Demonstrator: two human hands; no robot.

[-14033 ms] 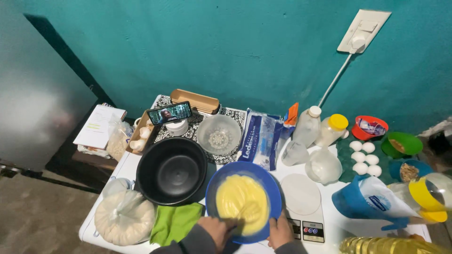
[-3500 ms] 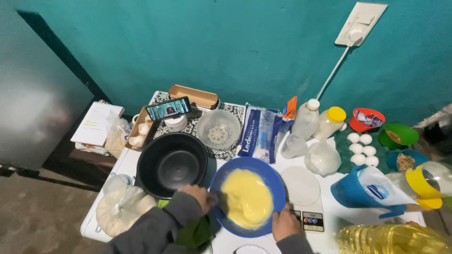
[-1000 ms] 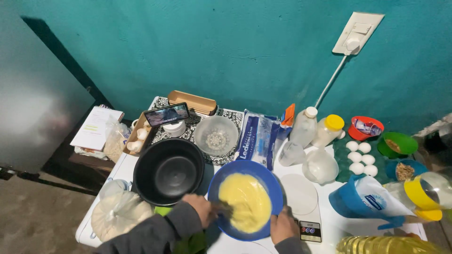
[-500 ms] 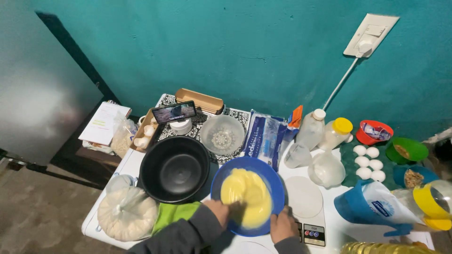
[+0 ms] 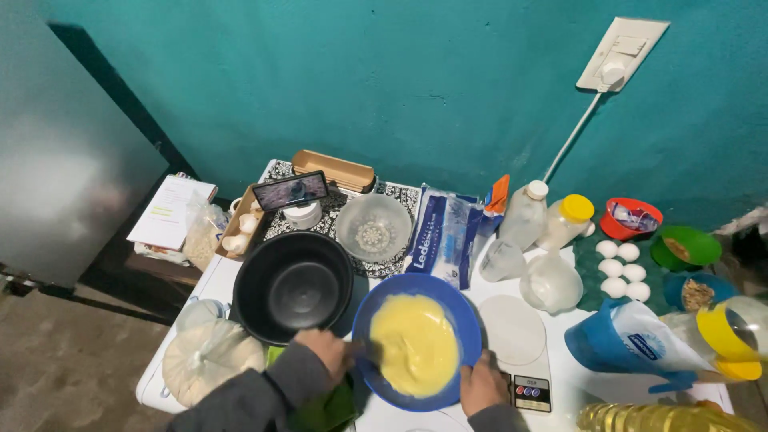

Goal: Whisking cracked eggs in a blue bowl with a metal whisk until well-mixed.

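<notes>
A blue bowl [image 5: 460, 308] of pale yellow batter [image 5: 414, 344] stands at the table's near edge. My left hand [image 5: 324, 354] is closed on the handle of a utensil [image 5: 359, 350] that reaches into the batter at the bowl's left rim; the utensil's working end is hidden in the batter. On the bowl's lower right rim rests my right hand [image 5: 482, 384], gripping it. Just left of the blue bowl stands an empty black bowl [image 5: 293, 286].
A kitchen scale [image 5: 516, 340] stands right of the bowl, a clear bowl [image 5: 373, 226] and a phone [image 5: 290, 191] behind. A white sack [image 5: 210, 366] lies at the left. Several eggs [image 5: 621, 267], a blue jug [image 5: 632, 346], bottles [image 5: 525, 214] and an oil bottle [image 5: 664, 418] crowd the right.
My left hand keeps moving the utensil around inside the batter, now back at the bowl's left rim. My right hand stays on the rim. The view has shifted slightly.
</notes>
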